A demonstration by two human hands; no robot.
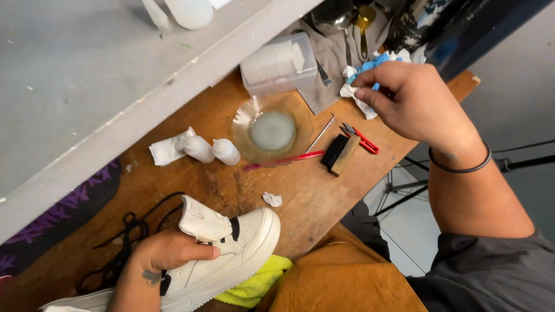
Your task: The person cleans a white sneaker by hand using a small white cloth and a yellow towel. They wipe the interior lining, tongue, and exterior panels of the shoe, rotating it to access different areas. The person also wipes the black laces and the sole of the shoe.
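Left hand (167,251) gripping white sneaker (231,254) at near edge of wooden tabletop (300,196), right hand (413,101) pinching white-and-blue cloth (361,78) at far side, brush (340,153) and glass dish (272,128) between them

Glass dish (272,128), black brush (340,153), red pliers (361,138), two small bottles (211,149), clear plastic box (279,63) on wooden table (312,196).
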